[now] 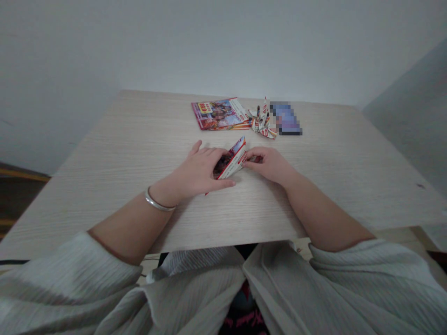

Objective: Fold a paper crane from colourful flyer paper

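Around the middle of the pale wood-grain desk [115, 158], between its left and right edges, I see a folded piece of glossy red, white and blue printed paper [231, 163]. Through the head camera, I find the bare left hand [202, 171], a silver bangle [158, 201] at its wrist, loosely holding the paper's left part between fingers and thumb. The bare right hand [268, 164] pinches its right end, fingertips narrow. Near the desk's back edge I make out a stack of colourful printed leaflets [220, 113], a pointed folded figure of white-and-red paper [261, 123] at its right, and beside that a pixelated, bluish rectangle [287, 118].
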Demonstrator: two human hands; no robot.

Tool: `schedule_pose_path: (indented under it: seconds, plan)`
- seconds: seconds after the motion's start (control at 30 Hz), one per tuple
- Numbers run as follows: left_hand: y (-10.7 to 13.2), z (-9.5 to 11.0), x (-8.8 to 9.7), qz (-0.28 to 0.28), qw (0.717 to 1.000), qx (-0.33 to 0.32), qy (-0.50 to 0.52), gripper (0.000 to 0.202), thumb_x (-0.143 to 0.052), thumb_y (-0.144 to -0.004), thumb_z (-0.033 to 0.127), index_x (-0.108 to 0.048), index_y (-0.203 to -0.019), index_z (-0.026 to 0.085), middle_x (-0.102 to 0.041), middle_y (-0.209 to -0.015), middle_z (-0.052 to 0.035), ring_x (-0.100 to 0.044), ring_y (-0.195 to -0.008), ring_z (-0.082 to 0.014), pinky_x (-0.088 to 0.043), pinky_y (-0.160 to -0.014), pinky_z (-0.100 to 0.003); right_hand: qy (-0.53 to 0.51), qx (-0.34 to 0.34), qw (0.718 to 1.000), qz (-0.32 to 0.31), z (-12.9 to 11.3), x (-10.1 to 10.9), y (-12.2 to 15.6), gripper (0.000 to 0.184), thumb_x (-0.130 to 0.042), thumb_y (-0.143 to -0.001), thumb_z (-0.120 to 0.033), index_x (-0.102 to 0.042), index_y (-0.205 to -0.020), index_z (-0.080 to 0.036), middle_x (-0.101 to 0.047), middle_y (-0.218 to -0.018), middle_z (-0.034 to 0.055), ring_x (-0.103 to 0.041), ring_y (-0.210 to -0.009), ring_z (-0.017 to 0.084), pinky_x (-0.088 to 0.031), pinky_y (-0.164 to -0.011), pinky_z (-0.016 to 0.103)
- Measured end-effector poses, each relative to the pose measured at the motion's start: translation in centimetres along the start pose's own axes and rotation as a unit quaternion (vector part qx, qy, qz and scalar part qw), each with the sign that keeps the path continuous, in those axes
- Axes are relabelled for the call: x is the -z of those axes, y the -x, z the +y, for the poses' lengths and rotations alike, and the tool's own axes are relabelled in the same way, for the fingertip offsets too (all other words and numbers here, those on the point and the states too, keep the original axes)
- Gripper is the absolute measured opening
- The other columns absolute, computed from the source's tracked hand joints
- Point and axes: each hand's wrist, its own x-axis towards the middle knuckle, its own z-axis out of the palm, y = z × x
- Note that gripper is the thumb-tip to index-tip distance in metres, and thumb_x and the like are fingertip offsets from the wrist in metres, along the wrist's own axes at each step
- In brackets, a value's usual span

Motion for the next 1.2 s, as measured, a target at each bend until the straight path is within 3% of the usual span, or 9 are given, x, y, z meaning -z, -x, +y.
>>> schedule_pose_path:
  seconds: [0.13,0.27,0.5,0.63,0.8,0.9,1.03,1.1,1.2]
  plan:
    - [0.2,0.0,-0.3,0.011,1.0,-0.007,-0.02,0.091,-0.07,-0.076,0.072,-0.048,-0.142,0.013,-0.063,-0.139,-0.0201,-0.059,-0.128,-0.0382,-0.026,-0.123,-0.059,-0.045,-0.012,0.999,0.014,0.2,-0.3,0.0,0.006,-0.076,-0.079,-0.025,-0.077,-0.082,-0.021,-0.077,-0.082,0.0017,-0.069,-0.073,0.017,-0.056,-0.075,0.033]
    - [0.2,0.1,-0.4,0.016,0.999,0.016,-0.024,0.112,-0.074,-0.074,0.068,-0.03,-0.156,0.005,-0.057,-0.146,-0.0267,-0.054,-0.133,-0.0413,-0.039,-0.115,-0.053,-0.09,-0.011,0.996,0.016,0.5,-0.6,-0.1,0.003,-0.074,-0.078,-0.023,-0.075,-0.08,-0.021,-0.078,-0.08,0.0007,-0.072,-0.075,0.018,-0.059,-0.08,0.035]
    - [0.1,0.0,0.3,0.027,0.999,0.021,-0.035,0.122,-0.07,-0.076,0.072,-0.015,-0.163,0.007,-0.061,-0.142,-0.0238,-0.054,-0.135,-0.0424,-0.019,-0.123,-0.065,-0.123,-0.005,0.992,0.025,0.4,-0.7,0.0,0.008,-0.074,-0.077,-0.027,-0.073,-0.083,-0.022,-0.079,-0.088,0.0025,-0.075,-0.082,0.02,-0.061,-0.086,0.039]
    - [0.1,0.1,0.8,0.049,0.998,0.043,-0.006,0.102,-0.069,-0.081,0.061,-0.029,-0.161,0.011,-0.061,-0.142,-0.0201,-0.058,-0.13,-0.0378,-0.032,-0.12,-0.059,-0.144,0.003,0.988,0.046,0.4,-0.6,-0.1,0.012,-0.074,-0.076,-0.027,-0.069,-0.086,-0.022,-0.078,-0.089,0.0027,-0.075,-0.083,0.019,-0.061,-0.086,0.039]
    - [0.2,0.0,0.9,0.091,0.995,0.03,0.0,0.07,-0.064,-0.086,0.054,-0.058,-0.143,0.015,-0.065,-0.131,-0.016,-0.063,-0.119,-0.0323,-0.048,-0.107,-0.047,-0.19,0.011,0.979,0.073,0.7,-0.7,-0.4,0.024,-0.079,-0.071,-0.031,-0.061,-0.084,-0.024,-0.074,-0.081,-0.001,-0.073,-0.075,0.016,-0.061,-0.075,0.033]
    - [0.2,-0.2,0.9,0.094,0.995,0.01,-0.022,0.07,-0.065,-0.085,0.06,-0.06,-0.141,0.019,-0.067,-0.133,-0.0145,-0.063,-0.121,-0.0335,-0.046,-0.108,-0.049,-0.2,0.011,0.976,0.08,0.7,-0.8,-0.5,0.028,-0.082,-0.07,-0.034,-0.058,-0.082,-0.025,-0.073,-0.08,-0.0019,-0.072,-0.073,0.015,-0.06,-0.073,0.032]
    - [0.4,-0.1,1.0,0.036,0.996,-0.003,-0.085,0.105,-0.074,-0.075,0.068,-0.036,-0.16,0.018,-0.058,-0.149,-0.018,-0.054,-0.135,-0.0411,-0.037,-0.116,-0.058,-0.193,0.013,0.977,0.095,0.4,-1.0,-0.4,0.029,-0.082,-0.071,-0.036,-0.058,-0.083,-0.025,-0.072,-0.078,-0.0019,-0.069,-0.07,0.014,-0.059,-0.071,0.033]
    - [0.5,-0.1,0.9,0.017,0.993,-0.013,-0.113,0.11,-0.075,-0.075,0.063,-0.029,-0.163,0.017,-0.054,-0.153,-0.0181,-0.044,-0.143,-0.0433,-0.027,-0.122,-0.063,-0.187,0.015,0.977,0.1,0.4,-1.1,-0.5,0.029,-0.081,-0.072,-0.038,-0.057,-0.083,-0.025,-0.072,-0.079,-0.0018,-0.069,-0.069,0.014,-0.059,-0.071,0.033]
    - [0.5,-0.2,0.6,0.043,0.991,0.001,-0.126,0.099,-0.074,-0.079,0.05,-0.031,-0.162,0.016,-0.054,-0.153,-0.0179,-0.037,-0.149,-0.0429,-0.016,-0.125,-0.067,-0.179,0.024,0.977,0.111,0.4,-1.1,-0.5,0.03,-0.079,-0.075,-0.04,-0.056,-0.086,-0.026,-0.072,-0.081,-0.0019,-0.069,-0.071,0.014,-0.058,-0.071,0.033]
